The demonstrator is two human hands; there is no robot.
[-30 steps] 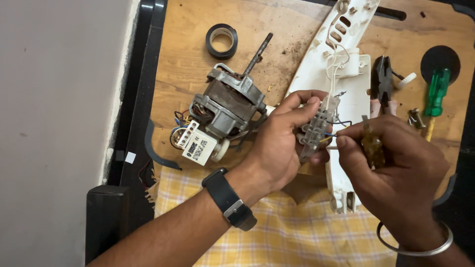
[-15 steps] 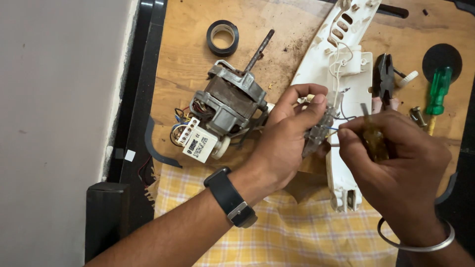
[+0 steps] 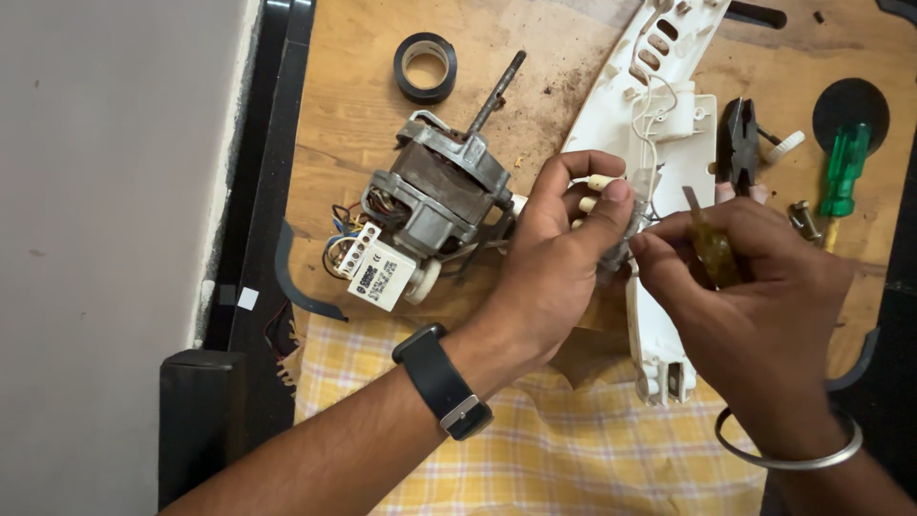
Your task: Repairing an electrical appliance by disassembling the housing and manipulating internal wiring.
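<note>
Pinching a small switch block (image 3: 619, 244) over the white plastic housing (image 3: 659, 124), the left hand (image 3: 549, 272) has its fingers clamped on it; the right hand (image 3: 755, 296) grips an amber-handled screwdriver (image 3: 712, 250) against it, beside the motor (image 3: 430, 201) on the counter (image 3: 353, 115).

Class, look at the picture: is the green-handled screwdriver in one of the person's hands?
No: the green-handled screwdriver lies on the wooden board, apart from the right hand, which holds an amber-handled tool.

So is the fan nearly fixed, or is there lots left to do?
Looks like the middle. Done: the motor is out, lying bare on the wooden board. In hand: the left hand pinches a small switch part while the right hand works a yellow-handled screwdriver at it. Left: the white plastic cover lies open, with loose bolts.
</note>
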